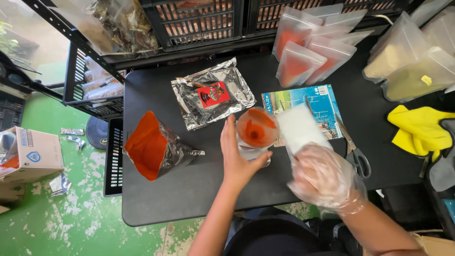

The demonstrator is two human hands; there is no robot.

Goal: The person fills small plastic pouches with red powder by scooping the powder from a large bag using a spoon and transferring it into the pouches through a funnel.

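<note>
My left hand (pixel 239 159) is bare and wraps around a small clear pouch (pixel 257 129) that stands open on the black table (pixel 189 189), with orange-red powder inside. My right hand (pixel 324 175) wears a thin clear plastic glove and holds a white flat pouch (pixel 299 128) just right of the open pouch. A large foil bag (pixel 154 147) of orange-red powder lies open on its side to the left. Behind it lies a flattened silver foil bag (pixel 213 97) with a red label.
Scissors (pixel 353 147) lie on a blue printed sheet (pixel 317 102) at the right. Filled clear pouches (pixel 308 52) stand at the back, larger ones (pixel 412 61) at back right. A yellow cloth (pixel 419 130) lies at the right edge. Black crates (pixel 194 21) line the back; a cardboard box (pixel 31 151) sits on the green floor.
</note>
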